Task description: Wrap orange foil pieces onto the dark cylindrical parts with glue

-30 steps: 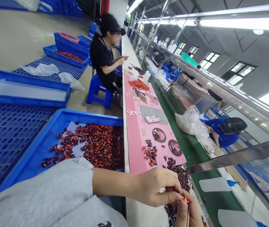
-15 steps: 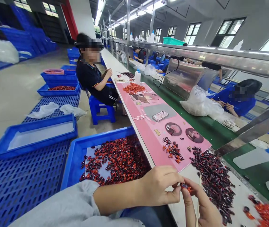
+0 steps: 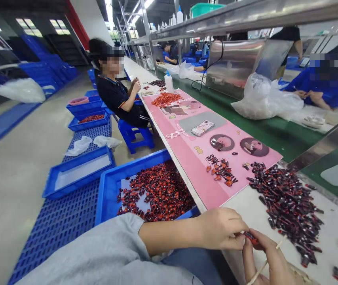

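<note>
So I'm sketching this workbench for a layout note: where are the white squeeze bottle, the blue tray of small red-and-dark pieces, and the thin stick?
White squeeze bottle (image 3: 168, 83): head view, on its body.
Blue plastic tray (image 3: 106, 200): head view, on its left wall.
Thin wooden stick (image 3: 258, 270): head view, on its lower end.

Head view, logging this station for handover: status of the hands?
Left hand, right hand pinching small red-and-dark piece; right also holding thin wooden stick; loose pieces piled alongside.

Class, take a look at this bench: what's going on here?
A person's left hand and right hand pinch a small dark-red piece above a white bench, a thin stick resting in the right hand. A loose pile of similar pieces lies nearby; more fill a blue tray.
</note>
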`<state>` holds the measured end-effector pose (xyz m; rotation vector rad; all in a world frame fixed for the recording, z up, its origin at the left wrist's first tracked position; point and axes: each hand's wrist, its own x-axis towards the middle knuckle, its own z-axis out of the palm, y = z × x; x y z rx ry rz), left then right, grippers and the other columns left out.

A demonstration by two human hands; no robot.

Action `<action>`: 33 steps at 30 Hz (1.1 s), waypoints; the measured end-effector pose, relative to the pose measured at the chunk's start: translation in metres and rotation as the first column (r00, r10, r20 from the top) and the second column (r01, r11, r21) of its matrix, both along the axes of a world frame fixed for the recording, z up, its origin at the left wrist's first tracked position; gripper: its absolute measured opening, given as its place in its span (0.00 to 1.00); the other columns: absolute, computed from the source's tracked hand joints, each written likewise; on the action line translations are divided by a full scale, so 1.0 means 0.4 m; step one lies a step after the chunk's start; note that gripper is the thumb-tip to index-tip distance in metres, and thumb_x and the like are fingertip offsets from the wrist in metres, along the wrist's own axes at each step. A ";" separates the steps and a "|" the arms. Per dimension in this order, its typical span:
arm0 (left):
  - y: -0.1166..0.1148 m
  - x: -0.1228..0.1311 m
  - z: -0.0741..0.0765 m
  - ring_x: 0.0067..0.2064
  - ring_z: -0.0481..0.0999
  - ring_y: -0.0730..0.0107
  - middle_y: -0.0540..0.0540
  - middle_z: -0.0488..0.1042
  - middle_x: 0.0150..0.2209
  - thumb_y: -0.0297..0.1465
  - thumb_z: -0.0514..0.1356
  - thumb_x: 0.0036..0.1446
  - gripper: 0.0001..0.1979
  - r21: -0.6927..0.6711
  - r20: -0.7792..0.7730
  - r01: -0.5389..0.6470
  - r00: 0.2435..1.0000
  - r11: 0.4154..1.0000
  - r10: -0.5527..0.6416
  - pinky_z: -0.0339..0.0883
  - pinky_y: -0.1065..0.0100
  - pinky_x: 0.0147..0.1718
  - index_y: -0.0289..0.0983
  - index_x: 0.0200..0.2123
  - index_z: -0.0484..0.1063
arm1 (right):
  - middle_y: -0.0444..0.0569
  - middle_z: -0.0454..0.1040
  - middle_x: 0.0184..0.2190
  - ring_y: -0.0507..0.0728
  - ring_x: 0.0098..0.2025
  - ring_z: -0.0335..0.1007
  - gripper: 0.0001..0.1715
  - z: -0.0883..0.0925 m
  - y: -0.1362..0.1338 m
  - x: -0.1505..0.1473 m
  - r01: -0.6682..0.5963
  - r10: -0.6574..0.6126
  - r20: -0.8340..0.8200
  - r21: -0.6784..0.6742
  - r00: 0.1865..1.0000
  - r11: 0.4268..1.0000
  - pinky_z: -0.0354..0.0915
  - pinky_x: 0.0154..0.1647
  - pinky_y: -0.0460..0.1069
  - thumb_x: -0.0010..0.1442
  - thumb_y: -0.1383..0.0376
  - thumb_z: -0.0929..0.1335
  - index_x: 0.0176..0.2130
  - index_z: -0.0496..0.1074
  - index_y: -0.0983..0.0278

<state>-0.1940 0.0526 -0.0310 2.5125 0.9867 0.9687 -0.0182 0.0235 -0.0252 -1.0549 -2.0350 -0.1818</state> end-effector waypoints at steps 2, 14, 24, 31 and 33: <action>0.011 -0.003 -0.039 0.31 0.77 0.66 0.44 0.76 0.26 0.33 0.60 0.62 0.09 -0.069 -0.027 0.051 0.998 0.996 -0.053 0.73 0.69 0.34 0.32 0.36 0.75 | 0.51 0.80 0.33 0.56 0.31 0.79 0.13 -0.028 -0.014 -0.021 0.020 -0.020 -0.027 -0.012 0.999 1.000 0.72 0.32 0.48 0.69 0.58 0.63 0.45 0.71 0.65; 0.022 -0.023 -0.140 0.27 0.72 0.73 0.49 0.72 0.23 0.30 0.66 0.55 0.07 -0.344 0.093 0.183 0.983 0.921 -0.161 0.68 0.74 0.30 0.32 0.36 0.76 | 0.48 0.80 0.32 0.55 0.30 0.77 0.12 -0.098 -0.038 -0.036 0.029 -0.041 -0.090 -0.133 0.995 0.991 0.70 0.31 0.48 0.70 0.59 0.62 0.45 0.71 0.62; 0.021 -0.024 -0.146 0.25 0.67 0.75 0.54 0.65 0.20 0.30 0.67 0.53 0.08 -0.386 0.036 0.136 0.991 0.912 -0.132 0.66 0.74 0.29 0.33 0.36 0.77 | 0.47 0.79 0.31 0.55 0.29 0.78 0.13 -0.102 -0.034 -0.029 0.016 -0.044 -0.130 -0.207 0.991 0.978 0.68 0.28 0.49 0.70 0.57 0.62 0.44 0.70 0.61; 0.028 -0.026 -0.151 0.24 0.66 0.75 0.55 0.62 0.19 0.30 0.67 0.52 0.08 -0.368 0.037 0.161 0.987 0.916 -0.158 0.66 0.73 0.29 0.32 0.35 0.76 | 0.47 0.79 0.30 0.54 0.27 0.77 0.15 -0.101 -0.027 -0.034 0.012 -0.047 -0.147 -0.229 0.988 0.973 0.67 0.26 0.49 0.70 0.55 0.61 0.42 0.70 0.61; 0.029 -0.026 -0.151 0.24 0.66 0.75 0.55 0.62 0.19 0.29 0.67 0.52 0.08 -0.358 0.045 0.165 0.986 0.919 -0.159 0.66 0.73 0.29 0.31 0.35 0.76 | 0.47 0.78 0.30 0.54 0.27 0.77 0.15 -0.099 -0.027 -0.033 0.011 -0.044 -0.150 -0.220 0.988 0.976 0.66 0.26 0.49 0.70 0.54 0.61 0.42 0.69 0.61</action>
